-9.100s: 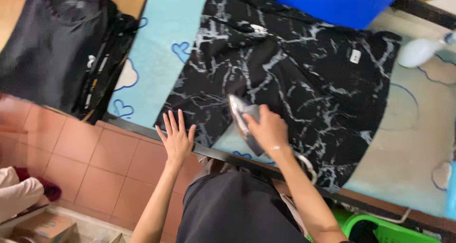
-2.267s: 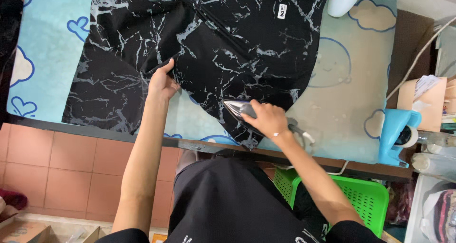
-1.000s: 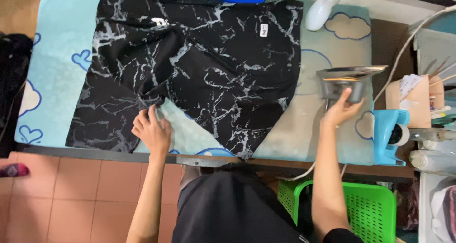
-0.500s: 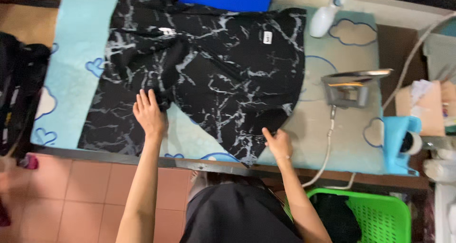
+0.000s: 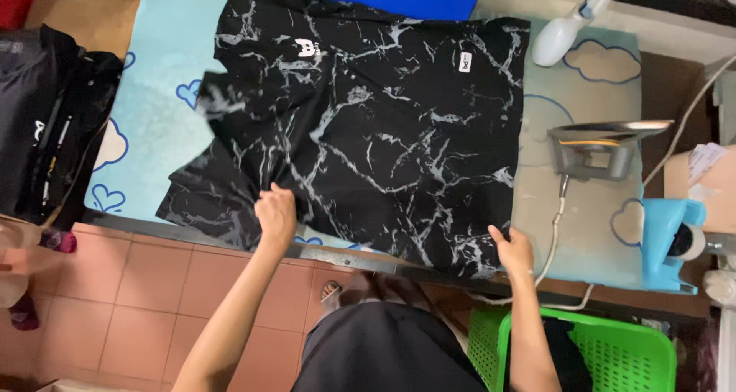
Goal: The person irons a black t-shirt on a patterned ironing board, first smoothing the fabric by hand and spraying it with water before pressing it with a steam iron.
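Both hands pinch the near hem of a soft, light black shirt (image 5: 368, 131), left hand (image 5: 276, 217) mid-hem, right hand (image 5: 512, 250) at its right corner, iron (image 5: 602, 148) parked right.

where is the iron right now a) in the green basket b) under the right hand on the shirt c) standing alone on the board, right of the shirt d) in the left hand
c, the iron stands by itself on the ironing board right of the black marbled shirt, while the left hand and right hand both grip the shirt's near edge.
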